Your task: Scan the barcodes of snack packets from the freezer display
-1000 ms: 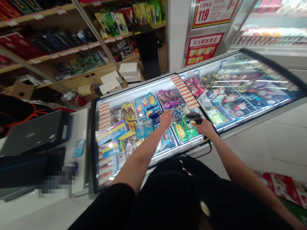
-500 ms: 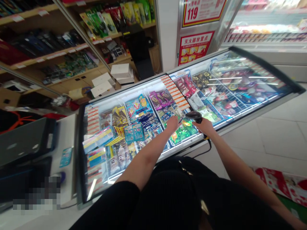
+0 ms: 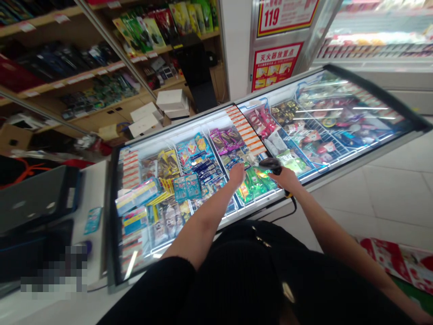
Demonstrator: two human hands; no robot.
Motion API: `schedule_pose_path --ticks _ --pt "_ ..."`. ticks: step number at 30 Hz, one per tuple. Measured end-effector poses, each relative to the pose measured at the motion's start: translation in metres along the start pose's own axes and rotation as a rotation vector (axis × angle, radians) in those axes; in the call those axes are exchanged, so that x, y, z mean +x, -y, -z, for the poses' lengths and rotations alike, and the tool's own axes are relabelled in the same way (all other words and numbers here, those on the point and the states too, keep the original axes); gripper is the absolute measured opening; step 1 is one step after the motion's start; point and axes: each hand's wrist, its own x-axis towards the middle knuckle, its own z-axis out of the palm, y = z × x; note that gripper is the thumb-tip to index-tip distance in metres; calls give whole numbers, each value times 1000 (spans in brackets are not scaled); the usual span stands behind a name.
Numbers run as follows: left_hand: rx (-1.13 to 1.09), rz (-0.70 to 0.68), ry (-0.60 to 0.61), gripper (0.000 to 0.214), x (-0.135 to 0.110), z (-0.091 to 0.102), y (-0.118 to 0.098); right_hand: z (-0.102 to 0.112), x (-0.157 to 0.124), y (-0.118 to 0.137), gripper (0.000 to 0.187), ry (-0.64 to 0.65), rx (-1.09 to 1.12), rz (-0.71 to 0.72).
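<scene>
The left hand [image 3: 237,174] has shifted slightly left over the blue packets [image 3: 207,166] in the chest freezer [image 3: 114,225], and its fingers' state cannot be told; the right hand [image 3: 288,179] fingers grip a barcode scanner [image 3: 270,164].

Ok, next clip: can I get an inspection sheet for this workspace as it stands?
Surface: lit glass-topped chest freezer, wire compartments full of coloured packets.
Job's things: black handheld barcode scanner; green packets.
Clutter: grey laptop and blue card on white counter.
Hands: left hand down at the packets, grip unclear; right hand grips the scanner.
Cables: black scanner cable hangs by the freezer's front edge.
Surroundings: wooden shelves of goods; red wall sign; tiled floor.
</scene>
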Motion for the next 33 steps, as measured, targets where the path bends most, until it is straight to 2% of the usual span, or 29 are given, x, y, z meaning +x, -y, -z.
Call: schedule_pose_path --ticks 23,28,33 --pt "-14 -18 -63 21 -9 14 14 -10 -8 19 30 8 -37 27" --pt "-47 -38 -110 19 -19 20 28 -20 -9 32 30 2 -16 79" --pt "-36 9 -143 19 -34 28 52 -27 -19 57 32 10 -70 114"
